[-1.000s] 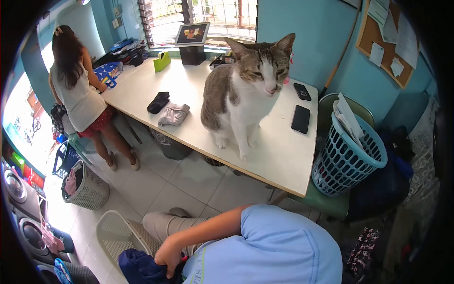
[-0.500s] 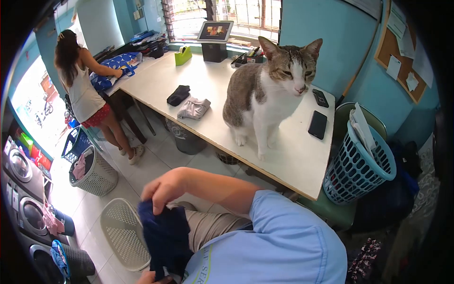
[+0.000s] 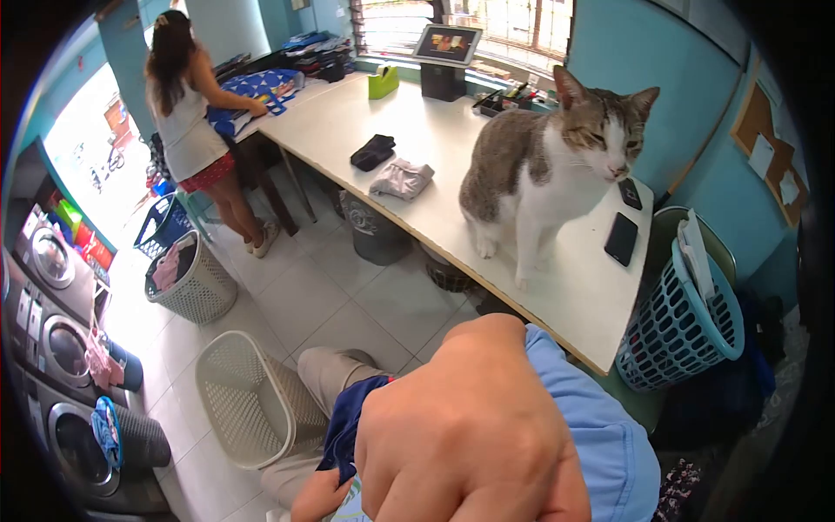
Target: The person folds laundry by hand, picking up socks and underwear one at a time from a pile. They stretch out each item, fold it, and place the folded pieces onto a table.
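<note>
My right hand (image 3: 474,426) is a closed fist close in front of the camera, hiding part of my blue shirt (image 3: 591,426). Whether anything is inside its fingers is hidden. Below and behind it, my left hand (image 3: 323,498) grips the lower end of a navy blue piece of clothing (image 3: 348,422) over my lap. Most of that cloth is covered by my right fist. A folded black garment (image 3: 372,152) and a folded grey garment (image 3: 402,178) lie side by side on the white table (image 3: 322,130), away from both hands.
A tabby-and-white cat (image 3: 531,183) sits at the table's near end, beside a phone (image 3: 621,239). An off-white basket (image 3: 252,400) stands by my legs, a blue basket (image 3: 683,322) to the right. Another person (image 3: 187,113) handles blue fabric at the far end; washing machines (image 3: 65,348) line the left.
My right hand has risen from the navy cloth towards the camera and now looms large as a fist. The cloth has dropped lower and bunched up. The view has shifted a little.
</note>
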`<state>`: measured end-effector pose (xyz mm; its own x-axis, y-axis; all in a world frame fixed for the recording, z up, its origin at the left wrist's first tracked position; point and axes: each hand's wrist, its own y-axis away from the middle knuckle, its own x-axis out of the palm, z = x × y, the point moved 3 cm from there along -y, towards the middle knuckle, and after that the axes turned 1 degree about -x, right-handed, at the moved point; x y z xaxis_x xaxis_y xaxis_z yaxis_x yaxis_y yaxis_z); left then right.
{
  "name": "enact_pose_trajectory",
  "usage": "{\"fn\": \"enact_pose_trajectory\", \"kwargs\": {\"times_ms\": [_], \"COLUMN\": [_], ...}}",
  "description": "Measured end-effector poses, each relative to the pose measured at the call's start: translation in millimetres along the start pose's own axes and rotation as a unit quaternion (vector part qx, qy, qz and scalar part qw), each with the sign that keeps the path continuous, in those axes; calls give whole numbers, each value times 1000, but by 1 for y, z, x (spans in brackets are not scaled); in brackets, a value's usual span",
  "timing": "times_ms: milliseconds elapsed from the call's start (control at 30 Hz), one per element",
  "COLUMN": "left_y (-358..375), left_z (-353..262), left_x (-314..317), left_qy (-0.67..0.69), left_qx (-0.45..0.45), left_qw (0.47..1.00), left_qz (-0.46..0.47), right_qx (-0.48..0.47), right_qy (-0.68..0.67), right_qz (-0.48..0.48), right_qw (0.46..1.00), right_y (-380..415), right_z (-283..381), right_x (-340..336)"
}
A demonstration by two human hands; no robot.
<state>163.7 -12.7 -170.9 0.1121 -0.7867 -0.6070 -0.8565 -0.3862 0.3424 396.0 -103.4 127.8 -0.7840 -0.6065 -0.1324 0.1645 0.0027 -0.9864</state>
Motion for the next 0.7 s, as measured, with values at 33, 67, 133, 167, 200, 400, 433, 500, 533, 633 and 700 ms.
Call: {"fn": "enact_pose_trajectory", "kwargs": {"times_ms": [33, 67, 133, 167, 200, 400, 433, 500, 533, 633, 700], "left_y": [0, 0, 1, 2, 2, 5, 5, 3, 2, 3, 6], "left_z": [-5, -10, -18, -22, -22, -24, -25, -27, -29, -34, -62], "left_x": [0, 0, -2, -3, -3, -1, -1, -1, -2, -7, -23], "left_qy": [1, -1, -10, -12, -17, -25, -25, -29, -32, -38, -24], "left_qx": [-5, -10, -19, -23, -25, -22, -22, -23, -23, -34, -89], "left_qw": [1000, 1000, 1000, 1000, 1000, 999, 999, 999, 999, 999, 994], "left_qz": [-6, -6, -1, 2, 3, -4, -5, -4, -5, 3, 65], "right_qx": [12, 23, 87, 137, 132, 79, 146, 215, 383, 316, 71], "right_qy": [-2, -4, 26, 58, 50, 113, 86, 58, 122, 277, 343], "right_qz": [-2, -3, 57, 118, 118, 101, 119, 137, 184, 207, 176], "right_qw": [1000, 1000, 994, 982, 983, 985, 978, 965, 897, 883, 920], "right_y": [-3, -5, -8, -6, -5, -12, -15, -9, 7, -5, -15], "right_z": [1, 3, 4, 0, -4, -9, -8, 6, 12, -7, -10], "right_x": [-3, -6, -12, -10, -5, 2, -1, 2, 8, 14, 19]}}
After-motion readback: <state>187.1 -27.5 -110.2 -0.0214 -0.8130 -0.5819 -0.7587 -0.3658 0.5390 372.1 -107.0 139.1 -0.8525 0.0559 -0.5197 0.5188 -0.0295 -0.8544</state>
